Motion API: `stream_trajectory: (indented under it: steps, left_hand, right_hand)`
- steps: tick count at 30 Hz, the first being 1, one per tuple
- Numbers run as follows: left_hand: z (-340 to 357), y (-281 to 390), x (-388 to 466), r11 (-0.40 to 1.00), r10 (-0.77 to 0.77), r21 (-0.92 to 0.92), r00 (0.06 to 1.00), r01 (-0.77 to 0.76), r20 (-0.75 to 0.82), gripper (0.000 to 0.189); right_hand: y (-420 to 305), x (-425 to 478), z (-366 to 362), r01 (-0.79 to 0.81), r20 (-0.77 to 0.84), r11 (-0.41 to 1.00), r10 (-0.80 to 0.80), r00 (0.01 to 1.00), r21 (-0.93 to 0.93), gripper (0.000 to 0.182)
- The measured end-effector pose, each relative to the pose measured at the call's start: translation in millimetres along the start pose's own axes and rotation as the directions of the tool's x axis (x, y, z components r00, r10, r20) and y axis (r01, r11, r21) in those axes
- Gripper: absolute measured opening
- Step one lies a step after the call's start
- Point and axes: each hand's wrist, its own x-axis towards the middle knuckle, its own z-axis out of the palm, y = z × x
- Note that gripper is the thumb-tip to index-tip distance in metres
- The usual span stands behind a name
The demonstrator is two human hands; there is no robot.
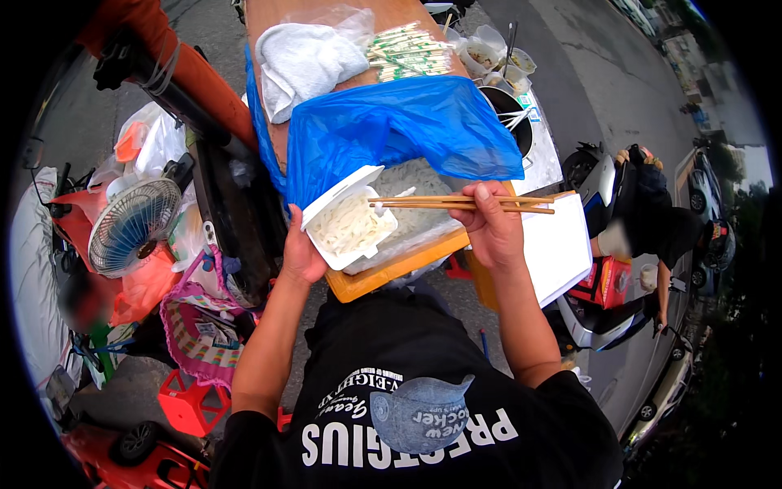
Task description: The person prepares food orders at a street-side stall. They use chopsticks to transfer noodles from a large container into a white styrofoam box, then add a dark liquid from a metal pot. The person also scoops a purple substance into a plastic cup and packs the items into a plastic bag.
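Observation:
My left hand (300, 249) holds a white foam takeaway box (337, 194) by its left side, lid hinged up. White flat noodles (348, 223) fill the box. In my right hand (489, 225) is a pair of wooden chopsticks (421, 203), their tips at the box's right edge with a bit of noodle near them. Under and behind the box, a yellow crate (391, 264) lined with clear plastic holds more white noodles (415, 177). A blue plastic bag (397, 116) drapes over the crate's far side.
Beyond the bag, a white towel (311, 64) and wrapped chopsticks (412, 52) lie on a wooden board (391, 9). Seasoning tubs (489, 55) and a black pot (507, 116) stand right. Leftward are a fan (137, 226), a pink basket (198, 324) and an orange-covered pole (201, 85). A person sits on a scooter (602, 324).

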Motion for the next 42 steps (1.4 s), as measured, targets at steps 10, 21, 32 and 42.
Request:
stream_trajectory:
  steps: [10,21,32,42]
  left_hand:
    - [13.4,-4.2,2.6,0.992,0.005,-0.130,1.000,-0.002,0.030,0.098]
    - [-3.8,1.6,1.1,0.994,0.000,-0.112,0.999,0.005,0.043,0.084]
    - [-34.5,32.3,-23.8,0.981,0.169,-0.076,0.976,-0.180,-0.137,0.053]
    - [-13.5,33.0,-56.4,0.979,0.202,0.010,0.970,-0.203,-0.139,0.055]
  right_hand:
    - [9.0,-29.2,13.6,0.307,0.147,0.534,-0.321,0.935,-0.788,0.017]
    - [68.3,-42.3,33.8,0.731,0.683,0.115,-0.282,0.673,-0.673,0.029]
    - [54.7,-26.3,31.7,0.561,0.502,0.209,-0.279,0.819,-0.801,0.009]
    - [215.9,22.4,-18.8,0.551,0.491,-0.074,0.365,0.791,-0.832,0.031]
